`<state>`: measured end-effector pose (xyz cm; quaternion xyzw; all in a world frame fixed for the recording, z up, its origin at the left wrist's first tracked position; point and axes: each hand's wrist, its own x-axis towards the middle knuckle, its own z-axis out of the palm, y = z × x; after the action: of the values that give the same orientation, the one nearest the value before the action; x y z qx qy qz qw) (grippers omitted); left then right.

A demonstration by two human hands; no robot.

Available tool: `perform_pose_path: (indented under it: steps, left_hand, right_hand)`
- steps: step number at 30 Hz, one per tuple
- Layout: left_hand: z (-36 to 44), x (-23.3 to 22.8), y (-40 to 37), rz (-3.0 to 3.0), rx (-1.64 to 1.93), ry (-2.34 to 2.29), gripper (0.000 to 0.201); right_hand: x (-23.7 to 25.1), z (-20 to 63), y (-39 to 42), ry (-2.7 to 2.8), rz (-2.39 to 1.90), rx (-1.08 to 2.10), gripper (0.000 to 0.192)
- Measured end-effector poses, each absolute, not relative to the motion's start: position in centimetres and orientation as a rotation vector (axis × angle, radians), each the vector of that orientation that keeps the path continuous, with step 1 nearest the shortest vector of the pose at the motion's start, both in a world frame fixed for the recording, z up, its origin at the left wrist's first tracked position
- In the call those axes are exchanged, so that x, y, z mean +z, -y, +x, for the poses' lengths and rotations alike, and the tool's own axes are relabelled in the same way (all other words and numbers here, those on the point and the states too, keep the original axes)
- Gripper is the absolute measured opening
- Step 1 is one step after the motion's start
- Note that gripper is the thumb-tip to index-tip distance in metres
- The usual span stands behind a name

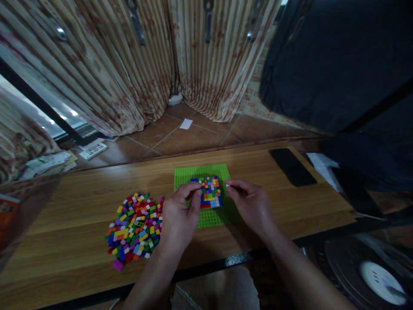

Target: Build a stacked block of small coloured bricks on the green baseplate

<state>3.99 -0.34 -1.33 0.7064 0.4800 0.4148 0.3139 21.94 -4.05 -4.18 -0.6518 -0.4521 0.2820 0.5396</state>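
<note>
A green studded baseplate [206, 217] lies on the table beneath both hands. On its middle sits a block of small multicoloured toy bricks [211, 191] packed side by side. My left hand [182, 211] is at the left edge of this block, thumb and forefinger pinched together; what they hold, if anything, is hidden. To the right of the block, my right hand [253, 204] pinches a small white toy brick [227, 185] between thumb and forefinger, above the baseplate's right side. A pile of loose toy bricks [137, 226] in many colours spreads left of my left hand.
A black phone [293, 166] lies on the wooden table [80, 198] toward the right, with white paper [322, 168] beyond it. Striped curtains [206, 64] hang behind the table. A dark covered object [335, 64] stands at the back right. The table's dark front edge [238, 259] runs below my forearms.
</note>
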Motion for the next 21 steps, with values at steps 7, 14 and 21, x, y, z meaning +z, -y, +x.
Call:
perform_pose_path:
  steps: [7,14,21]
  left_hand:
    - [3.65,-1.26,0.06,1.845,1.100,-1.263,0.016]
    - [3.43,-0.96,-0.10,1.850,1.099,-1.291,0.016]
    - [3.09,-1.15,-0.29,1.839,1.090,-1.306,0.017]
  right_hand:
    - [-3.68,22.08,4.38,1.145,-1.580,0.835,0.009]
    - [-3.49,21.68,4.55,1.199,-1.534,0.881,0.007]
    - [-4.24,21.53,4.08,1.152,-1.515,0.827,0.006]
